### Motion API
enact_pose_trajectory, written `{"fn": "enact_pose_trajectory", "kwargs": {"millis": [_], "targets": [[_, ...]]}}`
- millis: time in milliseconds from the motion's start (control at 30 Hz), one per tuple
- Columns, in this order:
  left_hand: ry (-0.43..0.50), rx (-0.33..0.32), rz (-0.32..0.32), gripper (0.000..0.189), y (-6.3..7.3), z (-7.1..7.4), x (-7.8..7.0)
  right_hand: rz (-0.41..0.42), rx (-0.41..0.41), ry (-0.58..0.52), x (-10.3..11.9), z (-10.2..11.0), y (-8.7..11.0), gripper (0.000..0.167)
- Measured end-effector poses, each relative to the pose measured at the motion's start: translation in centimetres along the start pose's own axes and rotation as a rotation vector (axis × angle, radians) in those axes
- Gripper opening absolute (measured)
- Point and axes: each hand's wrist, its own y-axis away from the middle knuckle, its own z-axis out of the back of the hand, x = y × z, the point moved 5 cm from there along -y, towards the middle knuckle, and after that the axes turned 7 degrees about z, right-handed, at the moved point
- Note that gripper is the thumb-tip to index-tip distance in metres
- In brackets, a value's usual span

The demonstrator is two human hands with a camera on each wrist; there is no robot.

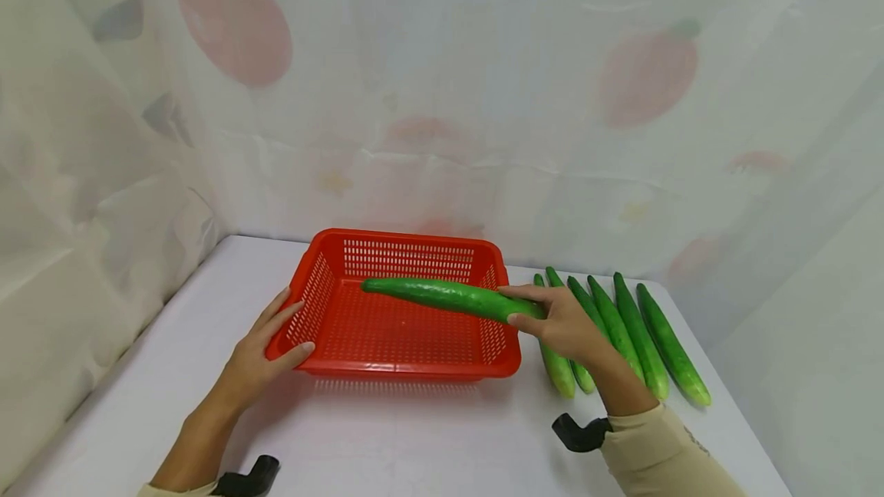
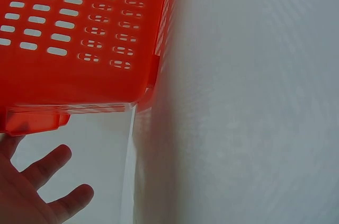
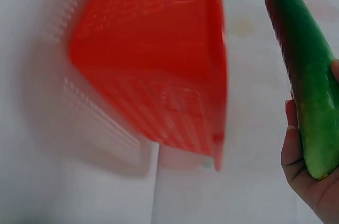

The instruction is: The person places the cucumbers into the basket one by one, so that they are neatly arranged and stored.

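Right hand (image 1: 562, 322): clamped on one cucumber (image 1: 442, 295), thumb on the near side and fingers on the far side, close to its paler, thicker end.
Cucumber: held up apart from the red basket, above its opening, reaching leftward from the grip with the dark, narrow tip farthest away.
Basket (image 1: 387, 368): to the left of the grip and lower, its long side facing the person, slotted walls all round.
Left hand (image 1: 252, 363): well to the left of the grip, at the basket's left end, fingers spread apart along the rim, thumb touching the near corner.
Row of cucumbers (image 1: 628, 324): six visible, just right of the grip, side by side, some partly hidden by the right hand and forearm.
White table (image 1: 428, 443): below the grip.
Printed sheet (image 1: 442, 83): beyond the grip, bearing faded red fruit shapes.
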Motion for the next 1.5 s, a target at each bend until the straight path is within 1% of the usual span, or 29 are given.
{"fn": "enact_pose_trajectory", "kwargs": {"millis": [233, 433, 500, 733, 933, 1000, 1100, 1167, 1300, 1500], "targets": [[0.049, 0.011, -0.003, 0.066, 0.0, 0.0, 0.0, -0.049, 0.065, -0.002, -0.6, -2.6, -1.0, 0.037], [0.065, 0.014, -0.003, 0.066, 0.0, 0.0, -0.1, -0.055, 0.116, 0.006, -1.2, -4.7, -1.9, 0.037], [0.065, 0.014, -0.006, 0.066, 0.0, 0.0, -0.1, -0.065, 0.13, 0.009, -1.4, -5.3, -2.1, 0.037], [0.034, 0.004, -0.014, 0.066, -0.1, -0.1, -0.2, -0.058, 0.18, 0.044, -1.7, -7.2, -2.6, 0.035], [0.019, 0.005, -0.015, 0.066, -0.1, 0.0, -0.2, -0.047, 0.225, 0.087, -1.9, -8.6, -3.0, 0.033], [0.031, 0.009, -0.016, 0.066, -0.1, 0.0, -0.2, -0.039, 0.245, 0.097, -2.0, -8.9, -3.1, 0.033], [0.052, 0.013, -0.02, 0.065, -0.1, 0.0, -0.2, -0.048, 0.271, 0.094, -2.2, -9.3, -3.2, 0.033], [0.068, 0.017, -0.019, 0.065, -0.1, 0.0, -0.3, -0.06, 0.287, 0.083, -2.4, -9.5, -3.2, 0.033], [0.07, 0.018, -0.014, 0.066, -0.1, 0.0, -0.2, -0.088, 0.324, 0.071, -2.7, -9.8, -3.4, 0.032], [0.071, 0.017, -0.007, 0.065, 0.0, 0.0, -0.2, -0.161, 0.388, 0.067, -3.4, -10.4, -3.6, 0.032]]}}
